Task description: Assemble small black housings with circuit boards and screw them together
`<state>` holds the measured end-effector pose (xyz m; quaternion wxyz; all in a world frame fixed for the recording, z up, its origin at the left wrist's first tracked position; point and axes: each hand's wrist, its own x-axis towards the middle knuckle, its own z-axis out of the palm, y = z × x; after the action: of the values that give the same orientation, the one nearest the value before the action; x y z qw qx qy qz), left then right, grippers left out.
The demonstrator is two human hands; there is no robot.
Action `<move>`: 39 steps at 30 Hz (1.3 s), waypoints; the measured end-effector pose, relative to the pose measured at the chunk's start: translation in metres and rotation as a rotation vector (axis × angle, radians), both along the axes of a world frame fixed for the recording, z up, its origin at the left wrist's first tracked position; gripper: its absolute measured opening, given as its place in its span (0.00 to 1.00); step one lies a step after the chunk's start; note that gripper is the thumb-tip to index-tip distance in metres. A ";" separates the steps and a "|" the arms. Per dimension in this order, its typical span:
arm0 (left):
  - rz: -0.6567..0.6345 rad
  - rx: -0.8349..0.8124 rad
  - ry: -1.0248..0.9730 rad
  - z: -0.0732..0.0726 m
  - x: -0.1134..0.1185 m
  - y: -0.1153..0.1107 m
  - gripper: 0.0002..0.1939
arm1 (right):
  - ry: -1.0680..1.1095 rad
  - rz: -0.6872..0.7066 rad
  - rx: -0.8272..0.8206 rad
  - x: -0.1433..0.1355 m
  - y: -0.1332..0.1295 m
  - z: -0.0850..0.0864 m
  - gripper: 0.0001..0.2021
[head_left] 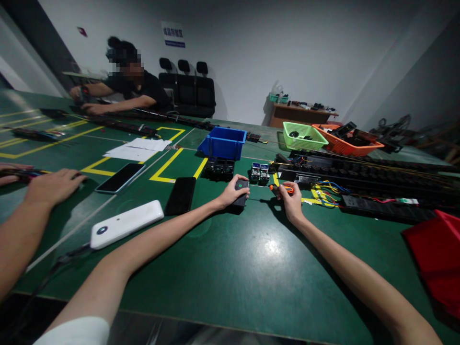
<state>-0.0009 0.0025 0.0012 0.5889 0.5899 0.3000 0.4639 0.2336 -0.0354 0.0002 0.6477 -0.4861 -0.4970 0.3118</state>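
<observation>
Pale wall [240,52] closes off the room beyond the green worktop [230,268] I view through the head camera. Past the middle of its near edge, the left hand [232,192] grips a black box [239,202], thumb across its upper face. I read the box's long axis as running from near edge toward far edge; whether its lower end touches the worktop I cannot tell. To its right, well apart, the right hand [292,200] pinches a small orange-and-black part [275,189] in narrowed fingers, its orange end pointing left. So the box lies leftward of that pinch, nearly level with it, the gap between them bare of contact.

Just beyond that gap, toward the far edge, I see two small blue-topped modules [259,172], nearer the box. Black modules [218,168] sit behind the left hand, before a blue bin [224,146]. Long black strips [334,170] reach toward the right edge, with a red bin [436,258] at the near right corner. Leftward lie a black phone [180,196] and a white device [127,224]; a co-worker's hand [53,187] rests toward the left edge.
</observation>
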 end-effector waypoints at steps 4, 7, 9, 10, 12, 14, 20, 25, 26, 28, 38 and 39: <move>0.004 0.003 0.007 0.001 0.000 -0.001 0.23 | -0.010 0.036 0.016 0.000 -0.001 0.001 0.17; -0.006 -0.019 -0.003 0.003 -0.002 -0.001 0.24 | -0.009 0.043 0.023 -0.001 -0.002 0.002 0.17; -0.029 -0.054 -0.026 0.004 -0.003 -0.001 0.25 | -0.019 0.062 0.032 -0.001 -0.003 0.003 0.16; -0.043 -0.072 -0.044 0.004 -0.004 -0.001 0.25 | -0.026 0.075 0.037 -0.002 -0.004 0.003 0.15; -0.067 -0.103 -0.088 0.005 -0.006 0.001 0.24 | -0.037 0.096 0.043 -0.002 -0.005 0.004 0.14; -0.086 -0.135 -0.137 0.005 -0.007 0.002 0.24 | -0.041 0.106 0.047 -0.003 -0.006 0.005 0.13; -0.110 -0.206 -0.224 0.004 -0.009 0.007 0.20 | -0.051 0.102 0.053 -0.005 -0.008 0.007 0.12; -0.110 -0.224 -0.234 0.006 -0.008 0.006 0.19 | -0.072 0.116 0.035 -0.005 -0.010 0.010 0.13; -0.113 -0.225 -0.234 0.007 -0.008 0.006 0.19 | -0.074 0.121 0.035 -0.005 -0.011 0.010 0.13; -0.114 -0.225 -0.230 0.007 -0.008 0.005 0.19 | -0.068 0.124 0.039 -0.006 -0.011 0.010 0.13; -0.111 -0.211 -0.231 0.004 -0.007 0.007 0.19 | -0.065 0.118 0.047 -0.006 -0.011 0.010 0.13; -0.110 -0.210 -0.233 0.004 -0.007 0.007 0.19 | -0.066 0.118 0.048 -0.006 -0.011 0.010 0.13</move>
<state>-0.0082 0.0091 0.0049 0.7026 0.4828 0.2440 0.4623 0.2281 -0.0459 0.0101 0.6228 -0.4504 -0.5533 0.3211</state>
